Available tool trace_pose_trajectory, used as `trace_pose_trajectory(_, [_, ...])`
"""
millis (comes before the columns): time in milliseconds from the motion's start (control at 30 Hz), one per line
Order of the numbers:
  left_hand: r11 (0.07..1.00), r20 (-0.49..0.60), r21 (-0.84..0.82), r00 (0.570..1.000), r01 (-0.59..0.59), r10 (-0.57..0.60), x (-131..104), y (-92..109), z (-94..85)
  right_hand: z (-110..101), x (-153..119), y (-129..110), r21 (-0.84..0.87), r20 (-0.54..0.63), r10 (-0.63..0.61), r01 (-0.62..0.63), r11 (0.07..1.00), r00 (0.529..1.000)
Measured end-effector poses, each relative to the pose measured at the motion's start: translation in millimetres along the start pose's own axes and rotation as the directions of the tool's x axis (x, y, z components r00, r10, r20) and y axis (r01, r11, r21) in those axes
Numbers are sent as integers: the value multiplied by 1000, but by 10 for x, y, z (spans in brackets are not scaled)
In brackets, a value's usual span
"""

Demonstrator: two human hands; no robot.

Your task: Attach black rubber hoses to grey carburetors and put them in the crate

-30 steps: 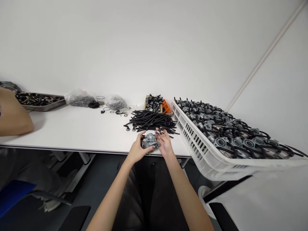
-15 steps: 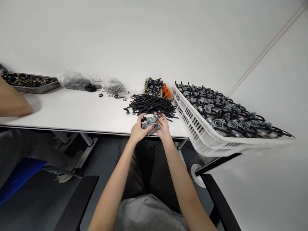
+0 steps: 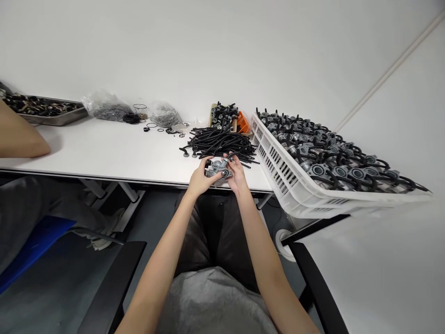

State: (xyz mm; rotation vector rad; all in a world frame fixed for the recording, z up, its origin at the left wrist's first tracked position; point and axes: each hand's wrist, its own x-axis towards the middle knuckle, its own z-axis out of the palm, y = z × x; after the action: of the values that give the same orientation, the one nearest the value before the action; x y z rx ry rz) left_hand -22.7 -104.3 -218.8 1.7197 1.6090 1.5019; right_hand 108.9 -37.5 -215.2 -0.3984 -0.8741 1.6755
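Note:
A grey metal carburetor (image 3: 217, 165) is held between my two hands, just over the front edge of the white table (image 3: 104, 157). My left hand (image 3: 200, 180) grips its left side, thumb laid across the front of the body. Against the right side, my right hand (image 3: 238, 176) has its fingers closed around a short black rubber hose (image 3: 232, 155) and the metal part it meets. Whether the hose is fully seated on the carburetor is hidden by the fingers. Directly behind my hands lies a pile of black hoses (image 3: 222, 141).
At right, a white plastic crate (image 3: 278, 169) holds rows of carburetors with hoses. Behind the hose pile stand a bin of small black-and-grey parts (image 3: 222, 116) and an orange basket (image 3: 243, 123). Plastic bags (image 3: 107, 106), rings and a metal tray (image 3: 62, 119) line the back; another person's arm (image 3: 21, 134) rests left.
The view has tipped slightly, so the table and crate sit a little higher in the picture. Both hands keep nearly the same hold on the carburetor and hose.

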Motion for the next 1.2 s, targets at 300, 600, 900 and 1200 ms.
trace_pose_trajectory(300, [999, 7, 9, 999, 37, -37, -4, 18, -9, -5, -6, 3, -10, 24, -3, 3, 1000, 1000])
trace_pose_trajectory(600, [997, 7, 30, 998, 65, -65, -10, 24, -8, -2, -15, -1, -42, 31, 5, -4, 999, 1000])
trace_pose_trajectory(900, [998, 21, 30, 999, 50, -50, -15, 28, -24, 1, -6, 15, -54, 38, 10, -8, 999, 999])
trace_pose_trajectory(1200, [998, 33, 41, 999, 42, -43, -11, 4, -27, -28, 13, 45, -52, 44, 3, 0, 999, 999])
